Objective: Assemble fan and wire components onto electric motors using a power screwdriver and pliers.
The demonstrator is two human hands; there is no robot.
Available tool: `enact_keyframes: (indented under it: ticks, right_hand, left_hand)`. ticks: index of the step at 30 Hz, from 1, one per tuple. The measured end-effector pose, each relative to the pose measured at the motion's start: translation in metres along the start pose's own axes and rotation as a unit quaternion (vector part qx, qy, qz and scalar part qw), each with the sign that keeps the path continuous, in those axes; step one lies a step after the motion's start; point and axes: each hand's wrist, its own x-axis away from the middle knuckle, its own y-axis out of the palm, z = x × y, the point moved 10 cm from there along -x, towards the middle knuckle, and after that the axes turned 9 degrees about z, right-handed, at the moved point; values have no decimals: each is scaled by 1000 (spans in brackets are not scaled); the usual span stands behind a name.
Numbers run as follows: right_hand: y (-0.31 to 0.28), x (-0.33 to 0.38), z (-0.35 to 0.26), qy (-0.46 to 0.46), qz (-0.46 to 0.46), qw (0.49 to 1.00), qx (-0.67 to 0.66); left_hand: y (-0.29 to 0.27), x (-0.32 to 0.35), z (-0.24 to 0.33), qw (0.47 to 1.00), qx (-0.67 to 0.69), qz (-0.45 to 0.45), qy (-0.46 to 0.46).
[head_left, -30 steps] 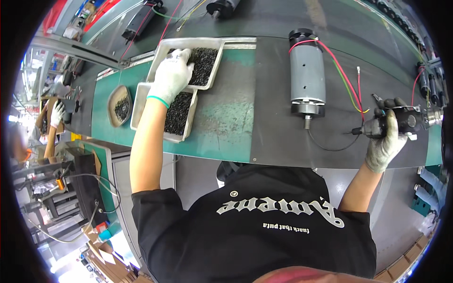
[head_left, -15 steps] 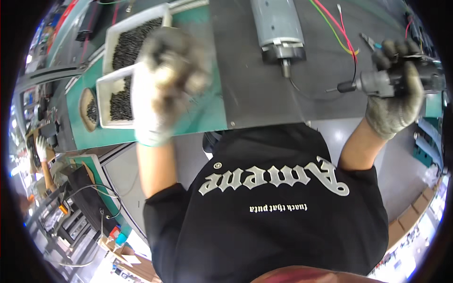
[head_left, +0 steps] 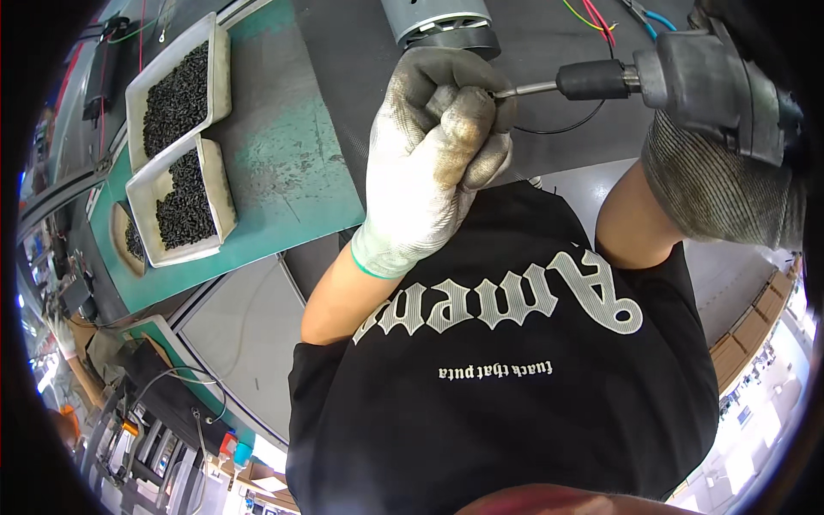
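My left hand point(head_left: 438, 150), in a pale glove with dirty grey fingertips, is closed in a pinch. The tip of a metal bit point(head_left: 534, 88) meets its fingertips, and whatever small piece they hold is hidden. A grey and black power screwdriver point(head_left: 699, 81) is gripped in my right hand point(head_left: 717, 184), also gloved, whose fingers are partly cut off by the tool and the dark picture rim. The bit points left out of the tool's black sleeve. Just beyond my left hand lies a grey cylindrical motor point(head_left: 438, 17), its near end partly covered by the fingers.
Two white trays point(head_left: 221, 73) of small black screw-like parts stand on the green mat point(head_left: 292, 146) at left, beside a shallow dish point(head_left: 123, 240) of similar parts. Red and green wires point(head_left: 592, 15) and blue-handled pliers point(head_left: 657, 21) lie at the far right. Another person's gloved hand point(head_left: 62, 336) shows at far left.
My left hand has moved right, from beside the trays to the bit's tip. My right hand has brought the screwdriver leftward and up, larger in view. The whole view has shifted too.
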Motion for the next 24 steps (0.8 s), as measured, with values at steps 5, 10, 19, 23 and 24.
enact_keyframes:
  ticks: [5,10,19,23,24]
  right_hand:
    - [13,24,1,7,27,999,22]
    - [-1,19,3,11,57,997,56]
    - [34,16,40,6,94,989,115]
    - [42,3,34,-134,89,973,165]
    - [47,4,26,-201,85,959,184]
  left_hand:
    - [1,10,22,870,-464,43,162]
    - [-6,10,9,860,-493,45,126]
    - [-36,17,-62,963,114,90,-225]
    - [-65,11,-69,944,140,211,-209]
    - [-63,7,-68,947,145,198,-205]
